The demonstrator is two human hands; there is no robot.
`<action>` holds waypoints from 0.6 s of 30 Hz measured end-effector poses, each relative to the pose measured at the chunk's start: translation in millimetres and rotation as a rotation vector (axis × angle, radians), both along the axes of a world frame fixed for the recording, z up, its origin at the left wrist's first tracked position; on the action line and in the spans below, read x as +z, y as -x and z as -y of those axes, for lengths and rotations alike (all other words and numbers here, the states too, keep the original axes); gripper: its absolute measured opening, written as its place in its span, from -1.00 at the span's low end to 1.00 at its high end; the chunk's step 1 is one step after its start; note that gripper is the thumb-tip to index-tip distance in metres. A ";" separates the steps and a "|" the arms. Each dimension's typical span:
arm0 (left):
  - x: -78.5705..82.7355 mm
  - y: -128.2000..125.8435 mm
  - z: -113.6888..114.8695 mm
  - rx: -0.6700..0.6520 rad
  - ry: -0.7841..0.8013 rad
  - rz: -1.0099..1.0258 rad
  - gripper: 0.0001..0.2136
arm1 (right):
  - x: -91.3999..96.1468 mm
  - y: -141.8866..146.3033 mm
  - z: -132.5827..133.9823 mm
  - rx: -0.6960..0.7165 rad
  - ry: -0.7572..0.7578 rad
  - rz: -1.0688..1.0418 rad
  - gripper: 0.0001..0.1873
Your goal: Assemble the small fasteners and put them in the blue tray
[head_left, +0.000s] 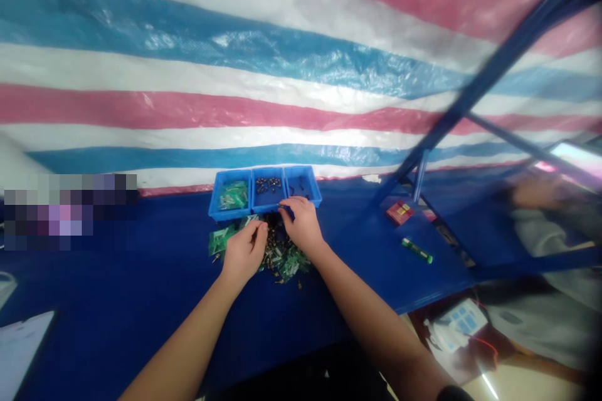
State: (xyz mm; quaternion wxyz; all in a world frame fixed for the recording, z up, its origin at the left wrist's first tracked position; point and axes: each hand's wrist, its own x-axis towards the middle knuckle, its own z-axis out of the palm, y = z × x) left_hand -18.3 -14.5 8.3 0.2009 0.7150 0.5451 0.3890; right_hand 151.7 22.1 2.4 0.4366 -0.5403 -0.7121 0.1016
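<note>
My left hand (244,249) is closed, thumb and fingertips pressed together over a pile of small parts (277,247). What it pinches, if anything, is too small to make out. My right hand (303,222) curls its fingers together at the front edge of the blue bins, with a tiny dark bit at the fingertips that I cannot name. Green and clear pieces fill the left bin (212,205). Small brass-coloured parts lie in the middle bin (266,205), and a few dark ones in the right bin (316,190). Both hands partly cover the pile.
A red box (399,213) and a green tube (416,250) lie on the blue table (155,288) to the right, near a blue metal frame (451,116). Striped sheeting (235,100) hangs behind. Another person's sleeve (540,238) shows beyond the frame. A white sheet-like object (23,351) is at lower left.
</note>
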 end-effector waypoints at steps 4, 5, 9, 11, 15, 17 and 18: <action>1.2 -0.1 -0.2 -0.032 -0.003 -0.016 -0.74 | 2.3 1.8 -1.2 -0.057 0.033 0.153 -0.74; 1.6 -0.3 -0.2 -0.043 -0.005 -0.017 -0.74 | 3.4 2.0 -1.3 -0.067 0.042 0.178 -0.73; 2.2 -0.6 -0.2 -0.064 -0.023 -0.014 -0.73 | 6.3 2.9 -6.1 -0.091 0.062 0.236 -0.71; 1.9 -0.4 -0.2 -0.068 -0.029 -0.014 -0.73 | 5.6 4.6 -10.3 -0.114 0.067 0.241 -0.70; 1.1 -0.2 -0.4 -0.067 -0.027 -0.018 -0.74 | 2.0 9.5 -12.2 -0.146 0.031 0.245 -0.68; 1.2 0.0 -0.5 -0.061 -0.026 -0.022 -0.75 | 1.5 9.9 -7.5 -0.143 -0.012 0.251 -0.65; 1.4 0.2 -0.4 -0.054 -0.027 -0.023 -0.75 | 1.9 9.2 -4.3 -0.147 -0.033 0.244 -0.63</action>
